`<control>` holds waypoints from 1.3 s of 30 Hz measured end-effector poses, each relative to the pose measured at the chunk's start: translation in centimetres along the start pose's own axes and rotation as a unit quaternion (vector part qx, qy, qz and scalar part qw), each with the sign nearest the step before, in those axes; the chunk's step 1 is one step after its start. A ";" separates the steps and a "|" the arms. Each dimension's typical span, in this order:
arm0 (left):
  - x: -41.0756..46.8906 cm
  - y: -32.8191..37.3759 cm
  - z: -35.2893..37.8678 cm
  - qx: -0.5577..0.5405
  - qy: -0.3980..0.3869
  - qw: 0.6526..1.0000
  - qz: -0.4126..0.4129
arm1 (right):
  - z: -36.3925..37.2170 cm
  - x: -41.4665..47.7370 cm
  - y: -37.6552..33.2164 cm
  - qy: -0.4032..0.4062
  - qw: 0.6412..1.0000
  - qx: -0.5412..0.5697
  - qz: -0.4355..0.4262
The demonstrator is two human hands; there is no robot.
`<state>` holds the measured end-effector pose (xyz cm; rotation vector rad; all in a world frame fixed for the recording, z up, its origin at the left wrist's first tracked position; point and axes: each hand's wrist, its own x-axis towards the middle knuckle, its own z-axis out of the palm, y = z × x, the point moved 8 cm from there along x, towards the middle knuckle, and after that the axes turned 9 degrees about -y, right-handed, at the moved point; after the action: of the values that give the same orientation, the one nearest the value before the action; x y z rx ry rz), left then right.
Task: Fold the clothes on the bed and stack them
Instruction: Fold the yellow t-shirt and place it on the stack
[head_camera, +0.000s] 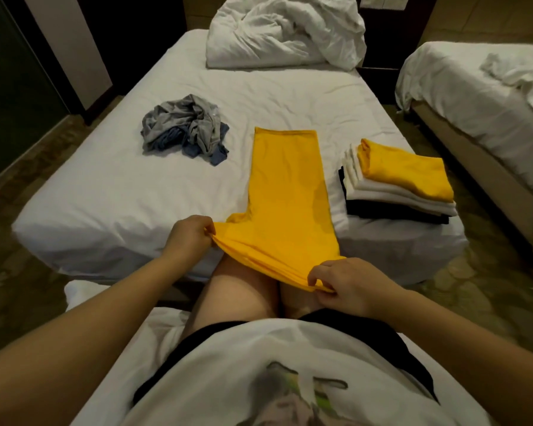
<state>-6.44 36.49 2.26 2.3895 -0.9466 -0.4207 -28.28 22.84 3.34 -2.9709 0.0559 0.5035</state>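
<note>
A yellow shirt point(285, 192) lies folded lengthwise on the white bed point(111, 192), its near end hanging over the bed's front edge. My left hand point(190, 236) pinches the near left corner of that shirt. My right hand point(350, 285) pinches the near right corner, lifted just off the edge. To the right stands a stack of folded clothes point(397, 186): a yellow piece on top, white ones under it, black at the bottom. A crumpled heap of grey and blue clothes point(186, 129) lies on the left half of the bed.
A bunched white duvet point(285, 29) fills the head of the bed. A second bed point(486, 96) with white sheets stands to the right across a narrow floor gap. My knees sit just below the bed's front edge.
</note>
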 end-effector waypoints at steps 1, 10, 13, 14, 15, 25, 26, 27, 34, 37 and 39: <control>0.1 0.1 0.1 0.013 -0.009 1.000 -0.023 | -0.1 0.0 0.0 0.000 1.000 0.004 0.003; -2.0 -1.4 5.5 -0.132 -0.061 0.965 -0.218 | 0.3 -0.4 0.3 0.039 0.998 0.049 0.009; -3.3 -1.6 6.6 -0.144 -0.071 0.962 -0.219 | 0.6 -0.5 0.8 0.042 0.996 0.073 0.019; -3.5 -1.7 6.7 -0.142 -0.072 0.963 -0.217 | 0.7 -0.5 0.9 0.044 0.996 0.081 0.021; -3.8 -1.6 6.5 -0.146 -0.073 0.962 -0.220 | 0.8 -0.5 1.0 0.046 0.995 0.088 0.023; -4.6 -0.3 7.2 -0.460 -0.111 0.832 -0.290 | 1.2 -0.6 1.1 0.071 0.990 0.122 0.018; -4.6 0.0 7.4 -0.498 -0.119 0.804 -0.303 | 1.2 -0.6 1.1 0.071 0.990 0.122 0.016; -4.6 0.2 7.5 -0.528 -0.120 0.781 -0.310 | 1.1 -0.7 1.1 0.072 0.990 0.124 0.015; -6.4 1.3 8.6 -0.522 -0.134 0.789 -0.295 | 0.7 -1.3 1.3 0.044 0.990 0.132 0.018; -6.1 2.2 8.5 -0.501 -0.147 0.807 -0.276 | 0.7 -1.1 0.6 0.010 0.996 0.084 0.019; -6.2 3.1 8.6 -0.528 -0.153 0.789 -0.274 | 0.4 -0.9 0.3 0.014 0.999 0.033 0.024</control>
<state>-16.45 35.84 -2.42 1.4724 0.0173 -1.2060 -29.28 22.64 3.27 -2.9184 0.1453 0.4566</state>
